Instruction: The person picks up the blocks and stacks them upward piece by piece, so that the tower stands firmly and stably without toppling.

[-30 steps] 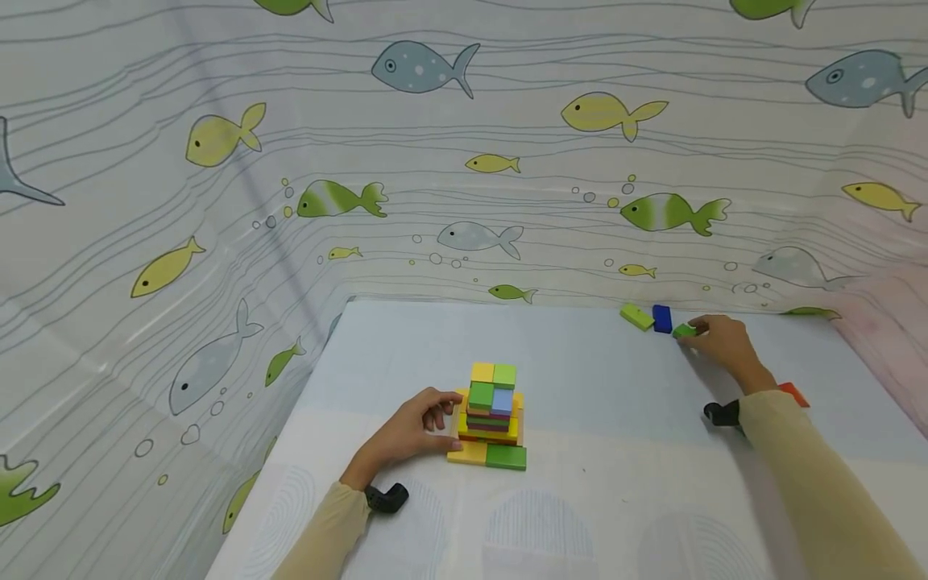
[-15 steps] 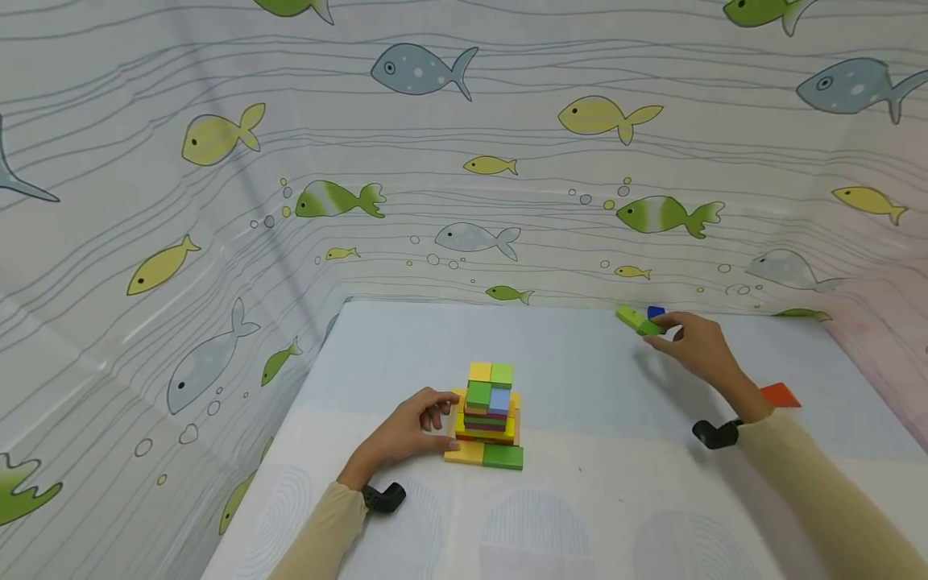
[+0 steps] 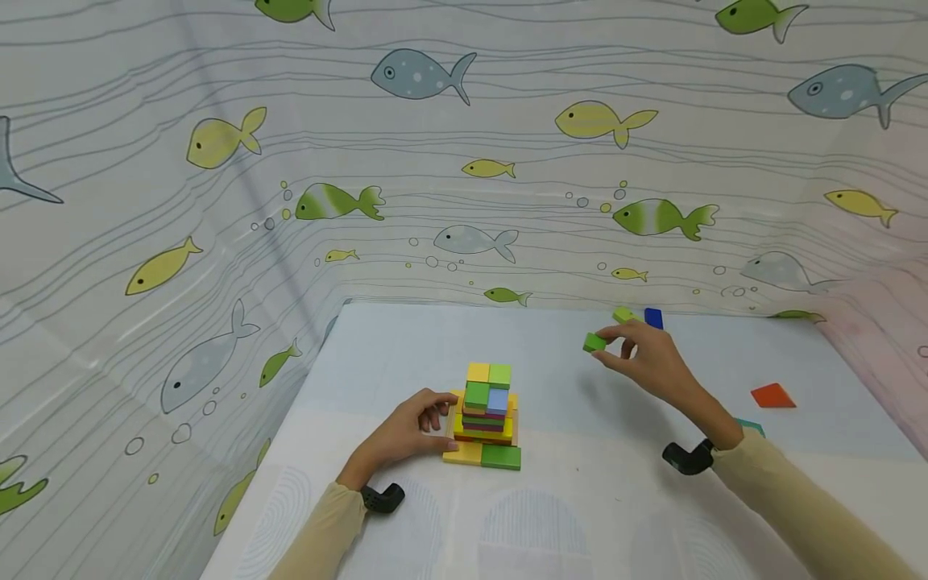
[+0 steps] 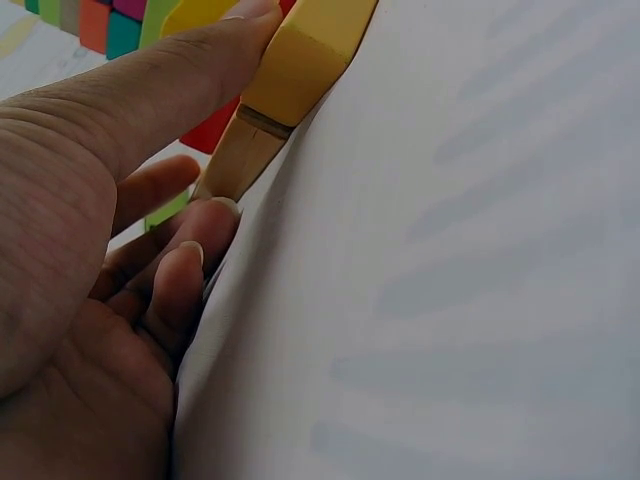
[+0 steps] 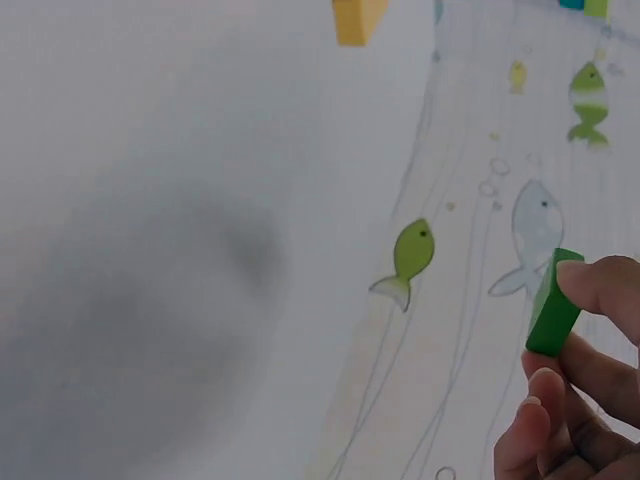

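A stack of wooden building blocks in several colours stands mid-table, with a yellow block and a green block at its front. At its left side is my left hand, thumb and index finger spanning the base from front to back. The left wrist view shows that thumb against a yellow block, the other fingers curled by a plain wooden block. My right hand pinches a small green block between thumb and fingers, held above the table to the stack's right.
At the table's back edge lie a light green block and a blue block. An orange-red block lies at the right, and a teal block shows partly behind the right wrist. Fish-printed sheeting rises behind.
My right hand has brought the small green block left from the back right, past the light green and blue blocks, towards the stack. The left hand has stayed at the stack.
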The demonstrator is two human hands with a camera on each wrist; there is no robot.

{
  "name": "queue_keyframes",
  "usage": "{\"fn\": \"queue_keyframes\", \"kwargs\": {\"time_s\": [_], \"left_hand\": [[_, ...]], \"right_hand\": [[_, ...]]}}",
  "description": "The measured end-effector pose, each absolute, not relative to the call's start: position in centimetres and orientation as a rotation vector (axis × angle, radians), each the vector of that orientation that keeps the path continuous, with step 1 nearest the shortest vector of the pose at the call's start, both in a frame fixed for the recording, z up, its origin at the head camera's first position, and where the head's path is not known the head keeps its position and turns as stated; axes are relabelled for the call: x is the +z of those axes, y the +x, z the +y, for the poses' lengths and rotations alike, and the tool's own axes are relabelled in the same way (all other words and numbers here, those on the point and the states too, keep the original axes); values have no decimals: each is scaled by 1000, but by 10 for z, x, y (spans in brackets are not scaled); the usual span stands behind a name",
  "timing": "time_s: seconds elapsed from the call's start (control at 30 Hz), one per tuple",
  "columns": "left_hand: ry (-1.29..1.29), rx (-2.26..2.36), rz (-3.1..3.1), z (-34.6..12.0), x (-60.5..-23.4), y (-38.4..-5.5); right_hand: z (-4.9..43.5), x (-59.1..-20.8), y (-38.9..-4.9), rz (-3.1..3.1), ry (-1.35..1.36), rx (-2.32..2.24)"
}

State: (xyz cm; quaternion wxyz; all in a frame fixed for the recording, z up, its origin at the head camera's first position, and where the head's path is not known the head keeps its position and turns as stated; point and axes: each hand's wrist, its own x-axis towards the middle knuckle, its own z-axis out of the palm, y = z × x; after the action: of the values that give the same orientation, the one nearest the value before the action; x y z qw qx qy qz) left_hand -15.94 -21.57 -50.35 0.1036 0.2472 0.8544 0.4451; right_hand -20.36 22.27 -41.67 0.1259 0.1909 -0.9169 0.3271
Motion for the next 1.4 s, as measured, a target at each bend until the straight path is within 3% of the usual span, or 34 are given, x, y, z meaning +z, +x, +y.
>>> {"fn": "queue_keyframes", "kwargs": {"time_s": [0.7, 1.4], "left_hand": [[710, 1306, 2529, -215, -503, -160], [726, 1265, 2554, -214, -503, -160]], "right_hand": [[141, -389, -149, -2554, 871, 1115], [110, -388, -136, -2527, 1029, 1139]]}}
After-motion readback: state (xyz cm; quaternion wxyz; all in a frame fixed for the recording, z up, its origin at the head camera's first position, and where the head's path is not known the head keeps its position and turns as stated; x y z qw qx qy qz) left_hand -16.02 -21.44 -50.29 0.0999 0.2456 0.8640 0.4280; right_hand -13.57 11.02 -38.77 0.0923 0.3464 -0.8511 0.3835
